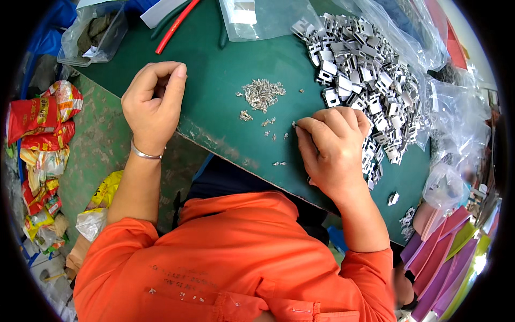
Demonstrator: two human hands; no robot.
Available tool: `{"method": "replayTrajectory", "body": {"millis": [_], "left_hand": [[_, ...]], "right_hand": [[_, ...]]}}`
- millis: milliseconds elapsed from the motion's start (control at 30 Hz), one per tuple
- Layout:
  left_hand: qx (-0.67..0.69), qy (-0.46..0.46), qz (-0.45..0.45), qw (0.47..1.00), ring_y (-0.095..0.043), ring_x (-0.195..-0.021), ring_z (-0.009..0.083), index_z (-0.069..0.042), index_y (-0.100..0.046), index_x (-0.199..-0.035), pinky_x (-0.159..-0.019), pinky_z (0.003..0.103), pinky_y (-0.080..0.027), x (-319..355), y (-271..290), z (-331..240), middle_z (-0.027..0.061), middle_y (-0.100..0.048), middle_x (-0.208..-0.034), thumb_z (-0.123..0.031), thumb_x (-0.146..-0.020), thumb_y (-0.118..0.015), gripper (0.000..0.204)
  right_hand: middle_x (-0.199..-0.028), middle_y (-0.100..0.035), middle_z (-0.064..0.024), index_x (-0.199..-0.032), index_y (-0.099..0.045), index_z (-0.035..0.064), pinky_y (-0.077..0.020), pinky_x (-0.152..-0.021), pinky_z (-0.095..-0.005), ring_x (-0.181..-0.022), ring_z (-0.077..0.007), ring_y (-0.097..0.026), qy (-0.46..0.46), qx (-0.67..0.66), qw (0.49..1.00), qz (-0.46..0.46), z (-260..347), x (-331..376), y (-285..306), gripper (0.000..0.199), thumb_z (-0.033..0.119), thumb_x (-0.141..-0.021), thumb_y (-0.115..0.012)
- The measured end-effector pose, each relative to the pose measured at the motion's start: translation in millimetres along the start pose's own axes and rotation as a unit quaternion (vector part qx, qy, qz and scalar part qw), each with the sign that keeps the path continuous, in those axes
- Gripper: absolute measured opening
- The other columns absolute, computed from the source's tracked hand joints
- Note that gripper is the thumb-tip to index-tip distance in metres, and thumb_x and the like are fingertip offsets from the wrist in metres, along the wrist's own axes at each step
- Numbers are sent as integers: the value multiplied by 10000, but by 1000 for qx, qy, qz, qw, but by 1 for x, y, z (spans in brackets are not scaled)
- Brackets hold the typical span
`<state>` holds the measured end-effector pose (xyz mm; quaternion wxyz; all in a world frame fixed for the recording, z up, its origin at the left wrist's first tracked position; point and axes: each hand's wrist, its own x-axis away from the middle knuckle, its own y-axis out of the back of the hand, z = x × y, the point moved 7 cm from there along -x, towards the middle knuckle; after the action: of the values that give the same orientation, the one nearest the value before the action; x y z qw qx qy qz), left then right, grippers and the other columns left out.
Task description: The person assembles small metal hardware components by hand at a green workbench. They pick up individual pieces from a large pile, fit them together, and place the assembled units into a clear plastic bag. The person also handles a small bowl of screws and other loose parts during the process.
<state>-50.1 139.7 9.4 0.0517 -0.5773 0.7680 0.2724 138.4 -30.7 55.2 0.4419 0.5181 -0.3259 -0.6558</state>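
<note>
Near the table's left edge my left hand (155,99) is closed in a loose fist, its thumb pressed along the curled forefinger. Whatever lies inside that fist, if anything, is hidden. My right hand (335,147) reaches over the green tabletop with thumb and forefinger pinched together. A tiny shiny metal piece (294,124) shows at its fingertips. Left of it is a small heap of tiny metal pieces (263,95), with several more scattered toward the table's near edge. Just beyond the right hand spreads a large pile of bent metal clips (370,70).
Red-handled pliers (177,27) lie at the far side, beside a clear plastic bag (268,21). A clear plastic box (94,35) stands at the far left corner. More plastic bags (456,118) and coloured folders (440,257) crowd the right. Packaged snacks (45,118) hang at left.
</note>
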Motion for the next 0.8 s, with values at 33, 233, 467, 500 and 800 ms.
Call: {"method": "replayTrajectory", "body": {"millis": [33,233,467,500,800], "left_hand": [[1,-2,1,1000,-530,-686,45,7,-648,-930,-603,179,-416,0,0,0,15,-638,-827,-45,-902,-634,61],[21,-17,-19,999,-536,-648,53,23,-649,-866,-571,185,-425,-1,1,-1,25,-624,-772,-11,-857,-666,38],[22,-18,-17,999,-527,-645,51,20,-647,-861,-566,184,-415,-1,1,-1,22,-618,-771,-9,-855,-668,37],[31,-26,-31,999,-516,-612,47,21,-651,-827,-540,183,-408,-2,2,-2,18,-612,-740,-3,-834,-688,44],[12,-13,-26,1000,-508,-606,43,16,-652,-830,-534,178,-397,-2,2,-3,14,-605,-732,-10,-833,-691,47]], "right_hand": [[-796,-572,-22,-802,-637,77,-363,-797,-391,-790,-220,-543,1,-2,1000,8,1,-2,-1,146,45,-689,-723],[-809,-585,-22,-806,-654,82,-350,-789,-354,-782,-209,-541,-12,2,1000,14,-1,0,-1,194,54,-651,-767],[-796,-578,-26,-799,-650,79,-348,-780,-354,-774,-211,-538,-16,-6,1000,20,0,-1,-1,184,54,-655,-761],[-795,-579,-26,-799,-649,79,-349,-779,-354,-771,-211,-538,-15,-6,1000,19,0,-2,-2,183,52,-656,-759],[-782,-568,-27,-792,-629,73,-370,-803,-403,-769,-225,-545,18,25,999,-14,-6,-9,-2,153,48,-674,-723]]}}
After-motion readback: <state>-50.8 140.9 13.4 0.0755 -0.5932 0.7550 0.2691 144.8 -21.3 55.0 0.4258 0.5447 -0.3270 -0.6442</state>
